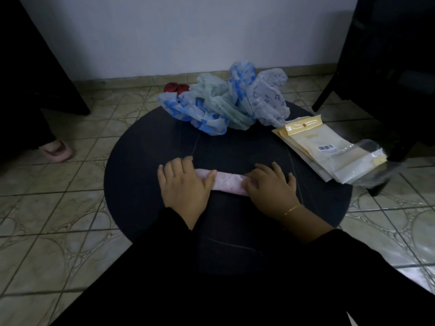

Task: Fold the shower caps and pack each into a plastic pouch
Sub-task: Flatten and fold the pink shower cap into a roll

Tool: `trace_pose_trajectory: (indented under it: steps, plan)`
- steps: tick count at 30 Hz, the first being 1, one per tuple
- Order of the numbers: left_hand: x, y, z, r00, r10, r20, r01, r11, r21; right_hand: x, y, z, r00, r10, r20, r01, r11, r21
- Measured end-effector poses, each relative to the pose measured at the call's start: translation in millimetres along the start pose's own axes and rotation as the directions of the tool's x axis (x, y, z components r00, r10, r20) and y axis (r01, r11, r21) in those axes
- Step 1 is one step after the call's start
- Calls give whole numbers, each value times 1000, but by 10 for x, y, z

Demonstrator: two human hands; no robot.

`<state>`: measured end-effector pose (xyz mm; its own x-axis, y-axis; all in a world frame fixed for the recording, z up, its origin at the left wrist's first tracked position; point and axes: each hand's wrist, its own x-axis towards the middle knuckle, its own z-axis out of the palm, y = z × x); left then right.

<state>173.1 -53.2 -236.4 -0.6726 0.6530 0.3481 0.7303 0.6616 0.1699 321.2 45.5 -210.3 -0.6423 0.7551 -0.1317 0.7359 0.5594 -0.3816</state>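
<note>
Left hand (182,182) and right hand (270,187), palms down, fingers spread flat, grip unclenched, press opposite ends of pink folded cap (226,183) on tabletop (146,161).

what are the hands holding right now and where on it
Both hold the folded pink shower cap against the table: the left hand presses its left end, the right hand its right end; the middle shows bare.

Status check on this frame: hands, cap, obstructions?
Left hand and right hand press pink cap, folded into a strip. Pouches untouched. Nothing in the way.
</note>
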Motion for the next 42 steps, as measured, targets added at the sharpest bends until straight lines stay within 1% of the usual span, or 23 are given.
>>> trace_pose_trajectory:
  steps: [1, 2, 5, 7, 12, 14, 15, 17, 19, 21, 24, 27, 29, 30, 31, 32, 33, 34, 35, 36, 38, 40, 42]
  plan:
    - [-38, 22, -17, 998, 7, -60, -7, 1000, -3, -54, 15, 10, 999, 25, -44, -23, 999, 41]
    - [-78, 52, -36, 997, -8, -73, 8, 1000, -3, -101, 30, 23, 996, 47, -73, -42, 996, 75]
    - [-170, 207, -106, 991, -70, 113, 69, 998, 13, -171, 92, 56, 990, 96, -104, -82, 987, 136]
    - [-194, 325, -133, 982, -86, 169, 91, 996, -22, -168, 141, 59, 988, 115, -99, -99, 983, 153]
    - [-242, 617, -210, 949, -56, 312, 161, 933, -321, -167, 215, 35, 985, 130, -113, -106, 975, 194]
    - [-239, 720, -258, 921, -24, 389, 224, 850, -478, -174, 224, -1, 988, 131, -82, -113, 974, 194]
    - [-233, 771, -297, 907, -7, 421, 273, 772, -575, -176, 230, -16, 990, 128, -62, -114, 974, 198]
    - [-209, 861, -338, 878, 11, 479, 396, 546, -738, -173, 258, -48, 991, 126, -36, -112, 959, 261]
    - [-173, 931, -312, 847, 15, 531, 495, 342, -799, -202, 283, -91, 989, 145, -40, -119, 917, 382]
    - [-133, 1000, -243, 836, 40, 548, 527, 222, -820, -247, 327, -144, 978, 202, -55, -148, 853, 500]
    - [-94, 1154, -174, 838, 115, 534, 518, 141, -843, -281, 439, -236, 970, 234, -61, -152, 786, 599]
    - [-67, 1375, -159, 847, 208, 490, 471, 135, -872, -331, 568, -339, 967, 231, -104, -113, 762, 637]
    - [-34, 1507, -140, 848, 238, 474, 450, 149, -880, -367, 647, -406, 948, 266, -174, -90, 751, 654]
    - [-12, 1570, -131, 857, 234, 460, 426, 183, -886, -380, 688, -437, 930, 291, -224, -87, 768, 635]
    - [12, 1627, -114, 875, 227, 427, 365, 267, -892, -383, 733, -461, 907, 321, -273, -94, 786, 611]
    - [43, 1675, -93, 899, 239, 366, 248, 409, -878, -380, 776, -487, 879, 354, -319, -104, 797, 595]
    - [77, 1722, -70, 915, 294, 277, 62, 577, -814, -373, 824, -506, 852, 384, -356, -114, 800, 590]
    - [107, 1768, -39, 897, 397, 197, -160, 705, -691, -367, 872, -518, 829, 407, -382, -118, 796, 593]
    - [138, 1814, -16, 848, 512, 138, -364, 751, -550, -360, 914, -528, 814, 425, -395, -120, 789, 603]
    - [180, 1855, 9, 787, 608, 106, -515, 741, -432, -357, 946, -539, 802, 439, -405, -119, 781, 613]
    - [280, 1911, 60, 676, 732, 83, -698, 673, -245, -353, 986, -536, 789, 457, -410, -125, 773, 622]
    - [375, 1941, 107, 587, 806, 83, -799, 593, -104, -348, 1000, -507, 790, 466, -398, -139, 769, 623]
    - [426, 1946, 133, 529, 835, 150, -845, 535, -3, -344, 998, -462, 796, 466, -387, -158, 777, 609]
